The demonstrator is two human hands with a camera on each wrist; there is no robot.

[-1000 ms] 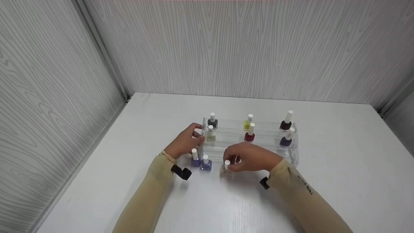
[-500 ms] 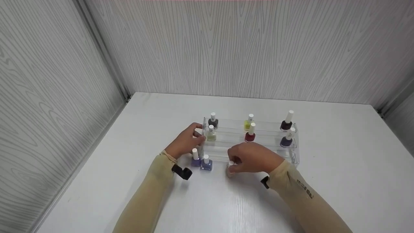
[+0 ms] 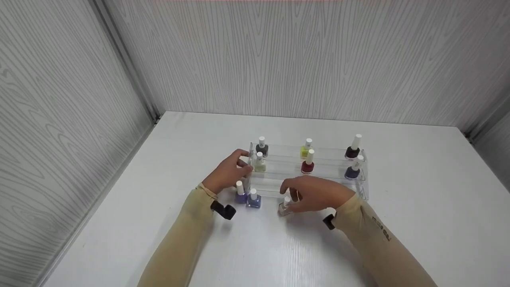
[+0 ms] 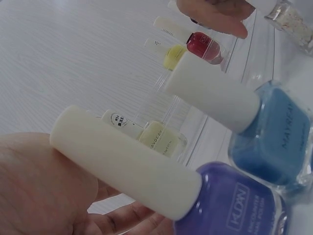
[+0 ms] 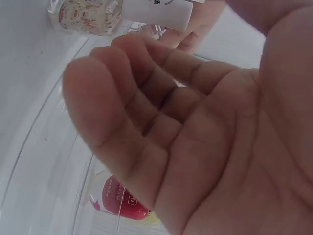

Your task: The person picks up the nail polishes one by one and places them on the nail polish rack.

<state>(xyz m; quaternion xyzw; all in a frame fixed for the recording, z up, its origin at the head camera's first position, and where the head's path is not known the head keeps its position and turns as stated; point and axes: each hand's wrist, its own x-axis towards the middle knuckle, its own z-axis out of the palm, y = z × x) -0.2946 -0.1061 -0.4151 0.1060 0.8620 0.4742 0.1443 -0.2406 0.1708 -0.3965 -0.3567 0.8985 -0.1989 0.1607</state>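
Note:
My left hand (image 3: 227, 173) touches the left end of a clear stepped rack (image 3: 275, 184), with thumb and fingers loosely bent. Right in front of that wrist stand a purple nail polish (image 4: 230, 205) and a blue nail polish (image 4: 271, 139), both white-capped. My right hand (image 3: 314, 193) hovers over the rack's front step, fingers loosely curled and parted. Just beside its thumb, on the table before the rack, is a clear glitter nail polish (image 3: 284, 209). In the right wrist view that glitter bottle lies beyond the fingertips, and the palm faces the camera with nothing in it.
The rack's back step carries grey (image 3: 261, 150), yellow (image 3: 305, 151) and dark (image 3: 352, 153) polishes. On its middle step stand pale yellow (image 3: 259, 165), red (image 3: 307, 166) and dark blue (image 3: 352, 173) ones. Wood-grain panels (image 3: 279, 59) enclose the white table.
The glitter bottle has shifted slightly right along the table with my right hand. My right fingers, around it half a second ago, have loosened from it. The left hand keeps its place.

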